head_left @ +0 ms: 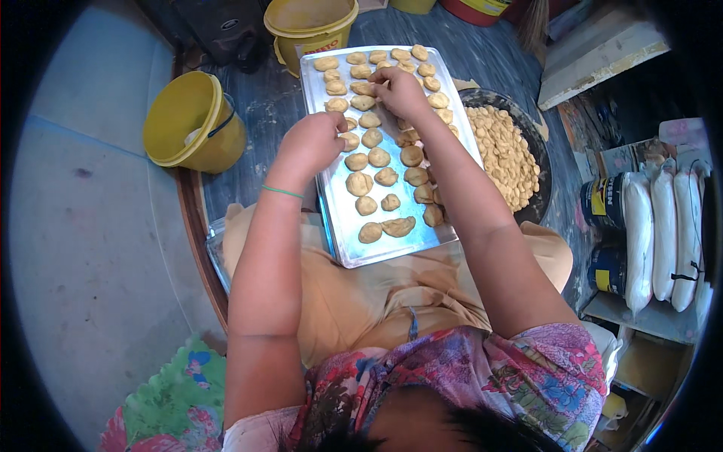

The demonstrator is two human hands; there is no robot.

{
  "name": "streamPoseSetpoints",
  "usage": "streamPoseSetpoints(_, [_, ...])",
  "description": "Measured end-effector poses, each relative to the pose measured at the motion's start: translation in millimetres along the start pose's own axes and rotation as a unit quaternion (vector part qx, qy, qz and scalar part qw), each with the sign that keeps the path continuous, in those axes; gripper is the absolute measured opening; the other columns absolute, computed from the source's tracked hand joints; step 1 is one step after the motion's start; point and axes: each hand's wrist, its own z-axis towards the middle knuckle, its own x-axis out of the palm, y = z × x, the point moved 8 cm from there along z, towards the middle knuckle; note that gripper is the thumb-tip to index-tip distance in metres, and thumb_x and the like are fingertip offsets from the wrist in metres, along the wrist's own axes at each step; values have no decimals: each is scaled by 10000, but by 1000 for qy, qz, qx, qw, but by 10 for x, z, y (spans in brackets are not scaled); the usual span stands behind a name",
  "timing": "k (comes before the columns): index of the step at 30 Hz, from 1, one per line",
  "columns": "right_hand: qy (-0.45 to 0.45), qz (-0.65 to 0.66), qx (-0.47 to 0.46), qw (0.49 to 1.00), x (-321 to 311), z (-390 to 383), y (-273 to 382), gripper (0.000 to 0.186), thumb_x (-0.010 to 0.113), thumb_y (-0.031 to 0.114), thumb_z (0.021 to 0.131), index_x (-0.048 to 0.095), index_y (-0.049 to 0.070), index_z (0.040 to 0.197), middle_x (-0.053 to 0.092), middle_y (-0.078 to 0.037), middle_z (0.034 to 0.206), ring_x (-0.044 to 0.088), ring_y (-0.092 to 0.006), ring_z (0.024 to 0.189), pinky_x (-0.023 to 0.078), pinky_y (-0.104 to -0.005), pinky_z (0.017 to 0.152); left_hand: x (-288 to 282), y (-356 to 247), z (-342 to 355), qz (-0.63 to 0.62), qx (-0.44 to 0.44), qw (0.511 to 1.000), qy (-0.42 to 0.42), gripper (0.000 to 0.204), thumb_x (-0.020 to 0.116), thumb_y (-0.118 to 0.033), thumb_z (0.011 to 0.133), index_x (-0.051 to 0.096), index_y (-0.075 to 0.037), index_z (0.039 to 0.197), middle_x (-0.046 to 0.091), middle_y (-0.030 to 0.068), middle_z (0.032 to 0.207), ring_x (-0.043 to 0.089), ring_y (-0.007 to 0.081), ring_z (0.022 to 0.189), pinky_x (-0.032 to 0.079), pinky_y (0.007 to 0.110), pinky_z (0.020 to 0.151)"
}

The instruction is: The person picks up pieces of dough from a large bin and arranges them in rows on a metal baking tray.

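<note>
A metal tray [348,245] lies on a dark wooden bench [260,105], and its near end reaches over the lap of the person, who wears tan trousers [361,301] and a flowered shirt [542,369]. On the tray lie many small pieces of tan dough [360,183] in loose rows, some round and some longer. The left hand [312,143] is at the left edge of the tray, about the middle of its length; the fingers are curled together and the tips pinch one dough piece [349,141] there. A thin green band [282,191] goes around the left wrist. The right hand [399,90] is farther up, over the upper middle part of the tray, with the fingers bent down and pressed together on the pieces below; I cannot tell for sure if it holds one piece, because the hand hides it. Just beside the tray on the right stands a dark round bowl [538,151] full of small dough bits [503,154] of the same colour. At the left of the bench, well apart from the tray, a yellow bucket [192,120] stands tilted in the view, and another yellow bucket with a lid [310,26] is just behind the far end of the tray. On the right side, on a low shelf [648,316], stand white filled bags [663,233] upright next to dark tins [606,203]. A green patterned cloth [173,399] lies on the floor [83,226] at the lower left.
</note>
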Motion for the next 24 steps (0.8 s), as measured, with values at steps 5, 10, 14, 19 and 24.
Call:
streamPoseSetpoints(5, [-9,-93,-50,994,46,155,9,265,636,155,764,686,125,1022,683,-111,952,649,-265,897,506,-363,800,37,-19,33,2,3,1000,9,225,672,-149,748,640,-50,948,651,170,928,619,340,885,490,411,767])
streamPoseSetpoints(10, [-15,-43,-92,995,53,250,111,269,613,121,760,687,123,1018,683,-112,943,649,-266,898,506,-356,796,23,-21,24,-5,28,999,-17,222,643,-107,736,628,-7,934,652,185,864,634,338,824,498,395,734])
streamPoseSetpoints(14, [-53,-37,-36,997,-34,409,12,289,592,89,759,686,133,1028,677,-111,982,646,-261,908,502,-360,798,24,-9,29,-2,27,1000,-16,221,644,-112,740,628,-9,935,652,185,864,635,338,824,497,396,733])
streamPoseSetpoints(19, [-17,-133,-91,987,133,616,87,309,600,98,753,686,151,1045,671,-97,1008,633,-276,925,498,-361,809,49,-32,44,-7,17,1000,-5,221,643,-118,748,626,-14,942,649,176,861,630,334,821,494,393,734])
streamPoseSetpoints(24, [-25,-57,-62,996,136,692,124,317,607,116,758,681,162,1063,665,-86,1021,622,-281,937,486,-369,831,30,38,8,4,6,1000,4,226,636,-130,758,628,-38,964,644,171,917,618,335,874,485,405,763])
